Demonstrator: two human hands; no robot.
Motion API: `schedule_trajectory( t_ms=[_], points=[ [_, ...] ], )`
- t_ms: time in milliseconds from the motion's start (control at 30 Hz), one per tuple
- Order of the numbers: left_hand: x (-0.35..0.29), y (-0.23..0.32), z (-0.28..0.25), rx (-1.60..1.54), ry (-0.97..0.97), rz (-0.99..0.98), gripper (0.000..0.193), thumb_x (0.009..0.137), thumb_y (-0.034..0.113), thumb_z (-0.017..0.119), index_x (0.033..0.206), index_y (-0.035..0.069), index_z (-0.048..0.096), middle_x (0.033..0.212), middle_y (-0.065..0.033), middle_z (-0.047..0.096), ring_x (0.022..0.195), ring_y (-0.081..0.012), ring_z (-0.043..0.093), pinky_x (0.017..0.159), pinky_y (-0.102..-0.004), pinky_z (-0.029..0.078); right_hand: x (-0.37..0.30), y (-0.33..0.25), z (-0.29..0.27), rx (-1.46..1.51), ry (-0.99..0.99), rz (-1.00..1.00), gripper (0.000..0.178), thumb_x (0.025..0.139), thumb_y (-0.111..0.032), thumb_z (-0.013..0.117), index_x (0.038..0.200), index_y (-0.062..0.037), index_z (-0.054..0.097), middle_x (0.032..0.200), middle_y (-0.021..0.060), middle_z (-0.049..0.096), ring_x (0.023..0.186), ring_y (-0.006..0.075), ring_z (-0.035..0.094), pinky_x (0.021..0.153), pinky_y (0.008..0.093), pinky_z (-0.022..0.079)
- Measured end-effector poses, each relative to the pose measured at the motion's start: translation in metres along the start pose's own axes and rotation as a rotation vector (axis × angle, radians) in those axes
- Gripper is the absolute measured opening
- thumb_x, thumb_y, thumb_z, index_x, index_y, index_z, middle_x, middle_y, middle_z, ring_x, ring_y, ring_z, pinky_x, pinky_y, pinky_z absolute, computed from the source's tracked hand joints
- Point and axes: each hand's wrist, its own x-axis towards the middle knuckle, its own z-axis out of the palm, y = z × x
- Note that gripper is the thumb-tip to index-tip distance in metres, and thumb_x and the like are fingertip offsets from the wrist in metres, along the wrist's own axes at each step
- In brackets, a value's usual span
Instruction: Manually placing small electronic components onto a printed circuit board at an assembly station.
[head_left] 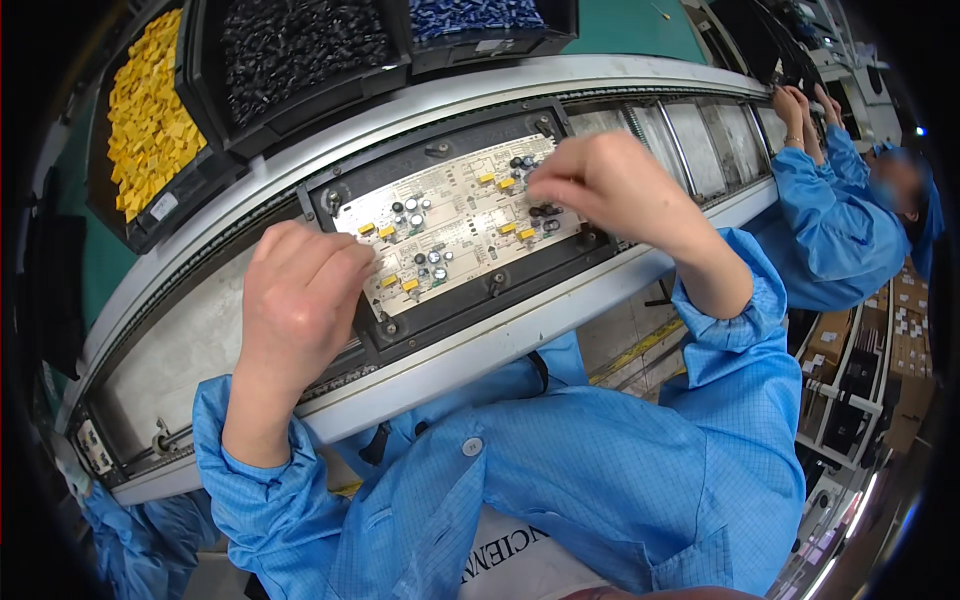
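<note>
A pale circuit board (465, 215) lies in a black frame carrier (440, 325) on the conveyor. Yellow block-shaped components (508, 228) and round black and silver capacitors (434, 257) stand on it in several clusters. My left hand (305, 295) is closed at the board's left edge, its fingers curled and the tips turned toward the board. Over the right part of the board, my right hand (615, 185) is closed in a pinch above dark round capacitors (545, 211). Whatever either hand's fingertips hold, if anything, is hidden.
Beyond the conveyor rail (450, 95) stand black bins of yellow parts (150, 110), black parts (300, 50) and blue parts (470, 15). A co-worker in a blue smock (835, 220) works at the right. Another blue sleeve (150, 540) shows at lower left, near another board (95, 447).
</note>
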Motion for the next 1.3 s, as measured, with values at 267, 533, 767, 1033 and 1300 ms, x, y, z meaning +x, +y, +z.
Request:
schedule_trajectory(
  t_ms=[267, 533, 767, 1033, 1300],
  points=[
    [0.003, -0.006, -0.007, 0.047, -0.012, -0.017, 0.019, 0.071, -0.004, 0.075, 0.087, 0.002, 0.067, 0.085, -0.0098, 0.067, 0.078, -0.0288, 0.061, 0.073, -0.0381, 0.048, -0.031, 0.042, 0.001, 0.544, 0.255, 0.307, 0.020, 0.095, -0.020, 0.068, 0.095, -0.0007, 0.070, 0.071, -0.0050, 0.059, 0.060, 0.0002, 0.046, 0.050, 0.0188, 0.033],
    [-0.014, 0.003, -0.018, 0.092, 0.013, -0.252, 0.010, 0.081, -0.004, 0.072, 0.089, 0.001, 0.067, 0.086, -0.0113, 0.068, 0.079, -0.0286, 0.063, 0.072, -0.0355, 0.049, -0.069, 0.058, 0.019, 0.685, 0.358, 0.368, 0.018, 0.093, -0.018, 0.070, 0.095, 0.0004, 0.070, 0.072, -0.0041, 0.060, 0.062, 0.0009, 0.049, 0.055, 0.0190, 0.039],
    [-0.035, 0.026, -0.018, 0.113, -0.073, -0.419, 0.009, 0.087, 0.002, 0.071, 0.095, 0.000, 0.069, 0.088, -0.0110, 0.067, 0.080, -0.0218, 0.065, 0.074, -0.0305, 0.050, -0.085, 0.011, 0.048, 0.605, 0.417, 0.108, 0.010, 0.089, -0.010, 0.070, 0.090, -0.0007, 0.072, 0.077, 0.0036, 0.068, 0.069, 0.0103, 0.063, 0.060, 0.0249, 0.049],
    [-0.064, 0.027, -0.037, 0.060, 0.010, -0.589, 0.008, 0.090, 0.002, 0.068, 0.097, -0.001, 0.068, 0.089, -0.0096, 0.068, 0.084, -0.0181, 0.064, 0.078, -0.0286, 0.049, -0.053, -0.087, 0.101, 0.387, 0.252, -0.583, 0.029, 0.075, -0.022, 0.077, 0.093, -0.0036, 0.065, 0.106, 0.0105, 0.064, 0.105, 0.0281, 0.060, 0.086, 0.0403, 0.050],
    [-0.182, -0.034, -0.103, 0.408, 0.118, -0.827, 0.020, 0.093, 0.013, 0.067, 0.108, 0.000, 0.070, 0.102, -0.0121, 0.071, 0.095, -0.0219, 0.067, 0.086, -0.0325, 0.051, -0.032, -0.115, 0.122, 0.159, 0.198, -0.663, 0.055, 0.084, -0.048, 0.067, 0.104, 0.0037, 0.063, 0.120, 0.0201, 0.061, 0.131, 0.0350, 0.048, 0.115, 0.0486, 0.029]
  ],
)
